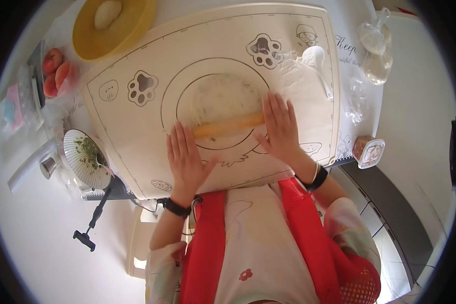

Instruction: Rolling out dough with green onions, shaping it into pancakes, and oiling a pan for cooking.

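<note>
A wooden rolling pin [230, 124], slightly blurred, lies across a round, flat sheet of dough [226, 97] with green flecks. My left hand [184, 155] is flat with its fingers stretched, over the pin's left end. At the right end of the pin rests my right hand [280, 127], palm down, its thumb spread. Both palms press on the pin without fingers wrapped around it. Beneath is a cream pastry mat [220, 41] printed with circles and paw prints. White flour [290, 70] is scattered at its upper right, beside a white spoon [314, 57] with flour in it.
A yellow bowl [136, 34] holding a dough ball [108, 14] stands upper left, above bagged peaches [53, 76]. Chopped greens lie in a ribbed dish [76, 167] at left, near a black phone stand [95, 218]. Right: tied plastic bags [376, 45] and a lidded tub [368, 152].
</note>
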Tool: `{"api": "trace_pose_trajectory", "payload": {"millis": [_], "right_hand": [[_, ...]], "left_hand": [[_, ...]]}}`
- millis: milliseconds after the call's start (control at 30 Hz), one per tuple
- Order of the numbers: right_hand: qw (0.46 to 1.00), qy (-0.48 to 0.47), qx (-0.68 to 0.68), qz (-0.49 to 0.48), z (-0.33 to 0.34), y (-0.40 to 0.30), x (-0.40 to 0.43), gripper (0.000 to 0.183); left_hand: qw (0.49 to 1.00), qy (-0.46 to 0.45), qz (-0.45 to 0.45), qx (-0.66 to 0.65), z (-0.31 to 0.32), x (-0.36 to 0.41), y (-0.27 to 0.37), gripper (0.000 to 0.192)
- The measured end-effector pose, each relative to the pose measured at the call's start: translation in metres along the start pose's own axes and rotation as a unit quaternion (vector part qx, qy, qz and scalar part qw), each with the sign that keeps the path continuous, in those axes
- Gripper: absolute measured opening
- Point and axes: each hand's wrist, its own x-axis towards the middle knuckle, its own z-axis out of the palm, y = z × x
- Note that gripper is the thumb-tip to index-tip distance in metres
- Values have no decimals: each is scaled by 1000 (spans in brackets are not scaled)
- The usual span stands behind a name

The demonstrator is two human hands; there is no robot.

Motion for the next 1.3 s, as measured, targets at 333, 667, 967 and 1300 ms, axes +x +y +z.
{"api": "trace_pose_trajectory", "payload": {"millis": [333,667,967,1300], "right_hand": [[996,29,-78,-19,-3,13,36,78],[990,97,-102,8,-7,16,69,73],[997,-68,31,-5,-11,-8,-34,81],[986,140,-93,17,5,23,104,75]], "left_hand": [[998,62,11,25,3,49,-7,91],[993,98,16,68,-6,96,-22,90],[999,-10,36,20,7,-15,0,97],[988,138,15,66,3,117,-42,82]]}}
